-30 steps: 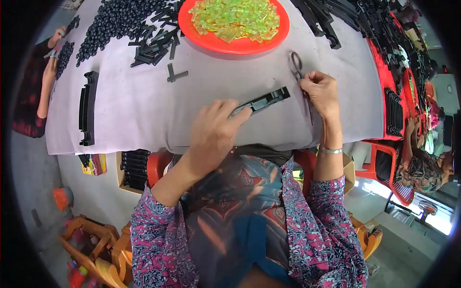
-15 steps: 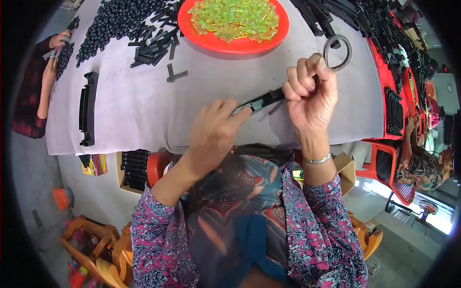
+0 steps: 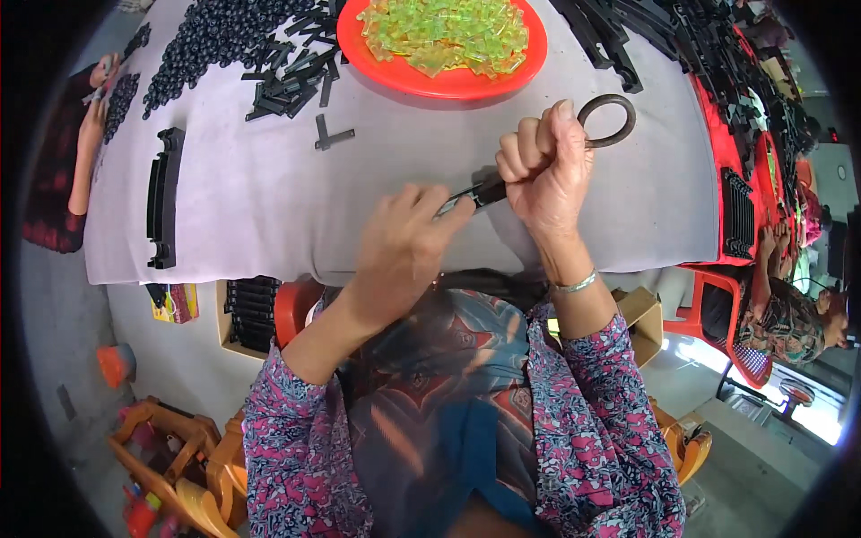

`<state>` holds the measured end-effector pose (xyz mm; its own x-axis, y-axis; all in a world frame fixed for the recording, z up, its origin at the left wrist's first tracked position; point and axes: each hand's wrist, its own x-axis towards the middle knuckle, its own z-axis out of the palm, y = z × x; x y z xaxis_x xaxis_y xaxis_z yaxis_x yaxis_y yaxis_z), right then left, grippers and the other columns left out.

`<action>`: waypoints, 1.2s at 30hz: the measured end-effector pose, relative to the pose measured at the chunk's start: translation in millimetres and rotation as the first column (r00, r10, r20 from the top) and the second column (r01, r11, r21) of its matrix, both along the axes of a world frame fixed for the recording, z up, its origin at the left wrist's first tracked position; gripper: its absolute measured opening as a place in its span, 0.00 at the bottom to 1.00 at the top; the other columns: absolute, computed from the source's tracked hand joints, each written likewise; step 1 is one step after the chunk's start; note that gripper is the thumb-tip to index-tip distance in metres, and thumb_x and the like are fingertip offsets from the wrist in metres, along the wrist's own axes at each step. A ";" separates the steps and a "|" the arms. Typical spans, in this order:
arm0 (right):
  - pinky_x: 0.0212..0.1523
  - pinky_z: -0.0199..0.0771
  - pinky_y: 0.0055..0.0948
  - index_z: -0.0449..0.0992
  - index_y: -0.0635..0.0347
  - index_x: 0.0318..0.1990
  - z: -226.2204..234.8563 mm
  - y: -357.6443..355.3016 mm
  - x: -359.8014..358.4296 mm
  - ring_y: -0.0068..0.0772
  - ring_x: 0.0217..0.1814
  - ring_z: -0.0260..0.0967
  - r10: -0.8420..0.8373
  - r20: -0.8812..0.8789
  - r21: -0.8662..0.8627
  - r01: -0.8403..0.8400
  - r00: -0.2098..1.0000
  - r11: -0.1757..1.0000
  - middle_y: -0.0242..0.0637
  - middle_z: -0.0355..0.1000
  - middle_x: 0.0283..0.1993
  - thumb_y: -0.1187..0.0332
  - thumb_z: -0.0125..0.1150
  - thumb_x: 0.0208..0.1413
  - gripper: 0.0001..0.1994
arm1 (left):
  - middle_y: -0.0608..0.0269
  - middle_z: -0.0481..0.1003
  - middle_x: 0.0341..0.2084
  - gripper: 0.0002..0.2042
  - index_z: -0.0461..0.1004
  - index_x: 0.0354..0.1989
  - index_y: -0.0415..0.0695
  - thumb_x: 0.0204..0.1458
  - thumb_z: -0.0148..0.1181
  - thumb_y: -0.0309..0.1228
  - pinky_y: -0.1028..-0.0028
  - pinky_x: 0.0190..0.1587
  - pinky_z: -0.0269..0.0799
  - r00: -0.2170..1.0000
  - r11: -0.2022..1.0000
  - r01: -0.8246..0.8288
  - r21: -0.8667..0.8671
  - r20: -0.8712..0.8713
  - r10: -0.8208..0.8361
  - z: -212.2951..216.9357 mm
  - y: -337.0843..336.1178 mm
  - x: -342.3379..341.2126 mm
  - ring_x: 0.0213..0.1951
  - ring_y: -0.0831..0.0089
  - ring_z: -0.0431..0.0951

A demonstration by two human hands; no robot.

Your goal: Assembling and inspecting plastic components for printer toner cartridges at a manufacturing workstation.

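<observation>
My right hand (image 3: 549, 170) is closed in a fist around a tool with a dark metal ring (image 3: 607, 143) at its end; the ring sticks out beyond the thumb. Between my hands runs a narrow black plastic part (image 3: 482, 194), its far end entering my right fist. My left hand (image 3: 405, 238), slightly blurred, pinches the near end of that part between thumb and fingers. Both hands are above the table, close to its near edge. How the tool meets the part inside the fist is hidden.
A red plate (image 3: 395, 82) of yellow-green clear pieces stands ahead. Black round pieces (image 3: 202, 54) and flat black strips (image 3: 291, 85) are heaped far left. A long black part (image 3: 163, 199) lies at left, stacked black parts (image 3: 737, 213) at right. Another person's arm (image 3: 85, 157) is at far left.
My right hand has moved left and slightly down, toward my left hand, bringing the ring with it. The left hand has barely moved and still pinches the black part.
</observation>
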<state>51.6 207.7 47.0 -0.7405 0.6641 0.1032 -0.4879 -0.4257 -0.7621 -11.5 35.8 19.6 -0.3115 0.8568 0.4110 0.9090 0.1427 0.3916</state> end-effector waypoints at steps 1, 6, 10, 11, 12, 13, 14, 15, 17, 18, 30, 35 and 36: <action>0.16 0.36 0.25 0.55 0.51 0.20 0.7 -0.4 -0.5 0.17 0.14 0.37 0.004 0.003 -0.005 -0.004 1.000 1.000 0.22 0.46 0.14 0.60 0.55 0.70 0.24 | 0.63 0.73 0.38 0.16 0.79 0.48 0.44 0.51 0.55 0.25 0.65 0.40 0.67 1.000 1.000 0.003 0.005 0.001 -0.003 -0.2 0.4 -0.4 0.43 0.63 0.74; 0.16 0.38 0.25 0.57 0.52 0.21 0.3 -0.4 0.1 0.16 0.15 0.38 0.037 -0.018 -0.012 -0.037 0.999 0.999 0.22 0.47 0.15 0.63 0.57 0.70 0.23 | 0.63 0.73 0.38 0.16 0.79 0.49 0.44 0.52 0.54 0.26 0.65 0.39 0.67 1.000 1.000 0.010 -0.009 0.010 -0.010 0.8 0.1 -0.8 0.43 0.63 0.74; 0.17 0.40 0.24 0.60 0.54 0.22 -1.0 -3.8 -1.8 0.15 0.16 0.39 0.072 -0.030 0.054 -0.070 0.997 0.996 0.21 0.48 0.16 0.67 0.57 0.69 0.21 | 0.63 0.73 0.39 0.16 0.78 0.49 0.44 0.52 0.53 0.27 0.65 0.39 0.66 1.000 1.000 0.011 -0.007 -0.003 -0.011 0.8 0.0 -0.4 0.43 0.63 0.74; 0.17 0.41 0.24 0.61 0.54 0.22 -0.7 -3.4 -2.2 0.15 0.16 0.39 0.081 -0.031 0.044 -0.079 0.996 0.996 0.21 0.49 0.16 0.68 0.57 0.69 0.20 | 0.63 0.74 0.39 0.16 0.78 0.49 0.44 0.53 0.53 0.27 0.65 0.39 0.66 1.000 1.000 0.007 -0.007 -0.010 -0.007 1.1 -0.1 -0.4 0.43 0.63 0.74; 0.17 0.42 0.24 0.62 0.55 0.22 -0.1 -3.4 -2.5 0.15 0.16 0.40 0.090 -0.032 0.035 -0.089 0.995 0.995 0.21 0.50 0.16 0.69 0.57 0.68 0.20 | 0.63 0.74 0.39 0.16 0.78 0.50 0.44 0.53 0.53 0.27 0.65 0.39 0.66 1.000 1.000 0.011 -0.014 0.001 -0.011 1.7 -0.2 -0.4 0.44 0.63 0.74; 0.17 0.41 0.24 0.60 0.54 0.22 1.4 -5.0 -2.6 0.16 0.16 0.39 0.081 -0.001 0.104 -0.081 0.997 0.991 0.21 0.48 0.17 0.66 0.56 0.69 0.20 | 0.63 0.74 0.40 0.16 0.78 0.50 0.44 0.53 0.53 0.27 0.66 0.39 0.67 1.000 1.000 0.016 -0.021 0.012 -0.016 2.8 -0.3 -0.4 0.44 0.63 0.74; 0.17 0.40 0.23 0.57 0.52 0.22 3.5 -7.8 -3.2 0.16 0.17 0.38 0.070 0.029 0.173 -0.075 0.997 0.982 0.22 0.46 0.17 0.63 0.55 0.70 0.21 | 0.63 0.74 0.40 0.16 0.78 0.50 0.44 0.53 0.53 0.27 0.66 0.39 0.67 1.000 0.999 0.020 -0.028 0.023 -0.020 3.1 -0.4 -0.3 0.44 0.63 0.74; 0.17 0.39 0.23 0.55 0.51 0.23 4.7 -10.2 -4.0 0.17 0.17 0.37 0.058 0.060 0.241 -0.070 0.997 0.968 0.22 0.44 0.17 0.60 0.53 0.71 0.22 | 0.63 0.74 0.40 0.16 0.78 0.50 0.44 0.53 0.53 0.27 0.66 0.40 0.67 0.999 0.999 0.020 -0.028 0.026 -0.020 2.7 -0.7 -0.6 0.44 0.63 0.74; 0.17 0.40 0.23 0.57 0.51 0.23 3.8 -11.2 -5.9 0.16 0.17 0.38 0.055 0.086 0.264 -0.076 0.995 0.961 0.21 0.45 0.17 0.62 0.54 0.71 0.21 | 0.63 0.75 0.40 0.16 0.78 0.50 0.44 0.53 0.53 0.27 0.65 0.40 0.67 0.999 0.999 0.023 -0.029 0.032 -0.022 1.5 -0.4 -0.9 0.44 0.63 0.74; 0.17 0.41 0.23 0.57 0.52 0.23 3.5 -11.3 -6.7 0.16 0.16 0.39 0.053 0.100 0.276 -0.079 0.994 0.958 0.21 0.45 0.17 0.63 0.54 0.70 0.21 | 0.63 0.75 0.40 0.16 0.78 0.50 0.44 0.53 0.53 0.27 0.65 0.40 0.67 0.999 0.999 0.027 -0.020 0.032 -0.026 0.8 0.4 -1.0 0.44 0.63 0.74; 0.17 0.39 0.23 0.56 0.51 0.23 6.9 -11.9 -9.3 0.16 0.17 0.38 0.056 0.127 0.169 -0.078 0.990 0.983 0.21 0.44 0.17 0.60 0.51 0.72 0.21 | 0.63 0.74 0.39 0.16 0.79 0.48 0.45 0.51 0.54 0.26 0.64 0.41 0.70 1.000 0.999 0.016 -0.047 0.008 -0.015 0.9 2.4 -1.4 0.44 0.62 0.74; 0.17 0.35 0.25 0.51 0.48 0.22 -6.9 12.6 5.4 0.19 0.17 0.34 0.097 0.088 -0.049 -0.093 0.991 0.995 0.22 0.42 0.16 0.49 0.42 0.74 0.26 | 0.63 0.75 0.39 0.15 0.79 0.46 0.46 0.50 0.56 0.24 0.64 0.40 0.72 1.000 0.999 -0.013 -0.051 0.008 0.014 -1.2 2.4 -0.1 0.42 0.63 0.76; 0.17 0.35 0.25 0.51 0.48 0.21 -8.3 15.5 8.1 0.19 0.17 0.34 0.101 0.073 -0.091 -0.094 0.992 0.991 0.22 0.42 0.16 0.48 0.42 0.74 0.26 | 0.63 0.75 0.39 0.15 0.79 0.46 0.46 0.49 0.57 0.24 0.64 0.40 0.73 1.000 0.999 -0.018 -0.048 0.006 0.018 -2.3 2.0 0.5 0.41 0.63 0.76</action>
